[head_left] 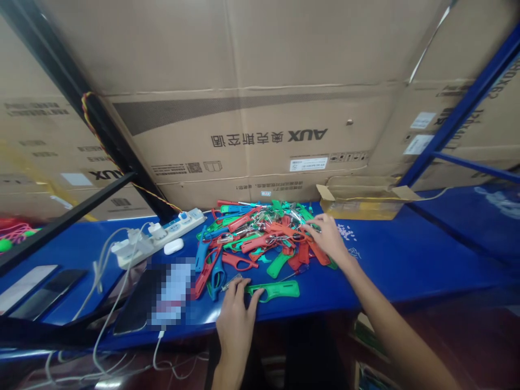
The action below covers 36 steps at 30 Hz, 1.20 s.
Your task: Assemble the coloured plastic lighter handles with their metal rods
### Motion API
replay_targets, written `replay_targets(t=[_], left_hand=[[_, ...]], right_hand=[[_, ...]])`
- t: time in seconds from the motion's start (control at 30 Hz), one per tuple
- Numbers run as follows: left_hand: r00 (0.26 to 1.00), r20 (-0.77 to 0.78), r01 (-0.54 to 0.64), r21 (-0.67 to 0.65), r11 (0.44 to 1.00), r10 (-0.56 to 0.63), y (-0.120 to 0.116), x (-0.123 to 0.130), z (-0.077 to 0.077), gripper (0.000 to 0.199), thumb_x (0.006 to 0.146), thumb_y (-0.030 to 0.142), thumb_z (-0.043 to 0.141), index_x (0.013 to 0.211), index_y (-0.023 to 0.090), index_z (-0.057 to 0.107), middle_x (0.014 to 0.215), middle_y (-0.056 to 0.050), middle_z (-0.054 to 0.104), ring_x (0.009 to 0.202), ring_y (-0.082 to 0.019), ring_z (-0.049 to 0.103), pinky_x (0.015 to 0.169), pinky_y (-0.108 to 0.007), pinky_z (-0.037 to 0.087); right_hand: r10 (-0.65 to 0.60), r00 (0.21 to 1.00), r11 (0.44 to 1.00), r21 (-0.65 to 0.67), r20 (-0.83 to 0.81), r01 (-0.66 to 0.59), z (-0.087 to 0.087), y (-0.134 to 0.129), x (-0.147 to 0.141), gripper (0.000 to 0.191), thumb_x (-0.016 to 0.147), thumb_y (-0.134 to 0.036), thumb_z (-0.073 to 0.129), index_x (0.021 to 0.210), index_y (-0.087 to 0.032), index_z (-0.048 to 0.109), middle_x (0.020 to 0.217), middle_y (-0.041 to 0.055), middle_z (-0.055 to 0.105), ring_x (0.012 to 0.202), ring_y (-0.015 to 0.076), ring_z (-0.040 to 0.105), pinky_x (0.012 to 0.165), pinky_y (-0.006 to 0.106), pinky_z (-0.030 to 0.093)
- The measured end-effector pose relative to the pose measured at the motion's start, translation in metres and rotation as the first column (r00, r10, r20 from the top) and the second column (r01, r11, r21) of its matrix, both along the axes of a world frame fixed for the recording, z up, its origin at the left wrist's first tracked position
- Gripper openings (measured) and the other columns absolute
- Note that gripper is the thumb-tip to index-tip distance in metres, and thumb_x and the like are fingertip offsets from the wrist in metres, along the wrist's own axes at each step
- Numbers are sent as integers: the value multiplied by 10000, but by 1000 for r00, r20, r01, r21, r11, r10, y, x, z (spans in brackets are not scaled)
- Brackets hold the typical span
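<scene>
Along the Tabletop's Front Edge (325, 300), Green Plastic at the Left Fingertips

At the near edge, the left hand (236, 311) curves over the looped end of a green shell (284, 289), thumb and forefinger parted with that end between them; whether they grip it I cannot tell. The shell is smooth, long and flat, with a slot in its handle, and lies on the glossy blue surface. Farther back, the right hand (328, 235) bends its fingers close together at the pile's right side (their tips blend into the clutter, so a hold cannot be made out).

Between and beyond the hands spreads the pile (252, 233): red, green and blue plastic bodies, tangled with shiny metal rods. Just right of it lie small pale pieces (345, 232). Behind them stands an open cardboard box (357, 208), its flaps splayed, before a creased, printed cardboard wall (264, 111).
</scene>
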<state>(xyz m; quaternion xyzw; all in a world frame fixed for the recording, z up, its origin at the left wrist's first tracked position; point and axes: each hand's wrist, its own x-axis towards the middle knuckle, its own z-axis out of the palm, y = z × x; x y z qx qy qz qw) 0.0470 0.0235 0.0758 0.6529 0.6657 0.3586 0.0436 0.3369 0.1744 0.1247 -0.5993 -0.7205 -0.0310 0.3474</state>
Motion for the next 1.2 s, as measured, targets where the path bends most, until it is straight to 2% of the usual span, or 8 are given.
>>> replay_targets(t=[0.13, 0.3, 0.57, 0.8, 0.93, 1.03, 1.13, 1.2], left_hand=[[1000, 12, 19, 25, 1000, -19, -3, -1, -4, 384, 1003, 508, 538, 1248, 223, 614, 1280, -109, 686, 1160, -307, 680, 858, -400, 591], [999, 32, 13, 17, 1000, -13, -6, 0, -8, 383, 1032, 484, 486, 1281, 215, 593, 1250, -110, 704, 1145, -299, 690, 851, -394, 596], [999, 41, 9, -1, 1000, -9, -6, 1, -8, 357, 1042, 468, 458, 1262, 226, 602, 1208, -95, 729, 1103, -280, 716, 810, -366, 606], [995, 97, 8, -21, 1000, -6, -6, 0, -10, 341, 1032, 463, 479, 1245, 236, 616, 1193, -90, 736, 1095, -289, 721, 787, -380, 609], [988, 156, 9, -41, 999, -3, -5, -2, -11, 319, 1022, 435, 512, 1262, 246, 605, 1187, -84, 733, 1075, -288, 716, 798, -395, 600], [975, 222, -11, 22, 1000, 6, -9, -1, -8, 343, 1021, 394, 528, 1319, 228, 560, 1325, -130, 644, 1057, -274, 695, 788, -392, 591], [984, 178, -66, 274, 960, 17, -16, 5, 8, 371, 990, 310, 595, 1343, 204, 544, 1523, -188, 438, 1331, -339, 515, 996, -493, 504], [998, 39, 34, 397, 917, -53, -19, 7, 27, 401, 959, 203, 635, 1350, 204, 549, 1572, -184, 382, 1471, -368, 341, 1137, -566, 361]], right_hand=[[-22, 994, 997, -70, 110, 30, -7, 13, -13, 235, 985, -357, 641, 1130, -175, 665, 1187, 73, 666, 1049, 214, 649, 915, 433, 550], [-111, 983, 979, -155, 145, 134, -6, 18, -14, 285, 991, -347, 637, 1224, -183, 644, 1274, 93, 644, 1095, 231, 652, 933, 452, 560], [-121, 992, 923, -363, 43, 128, 29, 64, -25, 333, 992, -366, 637, 1272, -187, 623, 1290, 97, 638, 1086, 232, 660, 917, 447, 571], [-183, 943, 903, -427, -279, 49, 70, 77, -17, 339, 992, -369, 636, 1273, -180, 620, 1278, 94, 641, 1070, 232, 664, 901, 443, 577], [-115, 848, 914, -390, -517, -113, 95, 43, -5, 341, 1008, -443, 591, 1183, -153, 632, 1056, 57, 678, 825, 161, 671, 719, 333, 580], [-16, 754, 873, -378, -656, -310, 89, -7, -16, 522, 1011, -622, 444, 964, -141, 642, 705, -23, 557, 488, 80, 486, 470, 234, 416], [59, 675, 760, -405, -735, -508, 64, -61, -48, 567, 918, -725, 512, 803, -175, 587, 600, -57, 473, 410, 68, 389, 398, 225, 296], [106, 638, 646, -435, -763, -628, 47, -91, -72, 551, 910, -703, 551, 727, -184, 553, 567, -52, 482, 407, 73, 397, 400, 226, 291]])
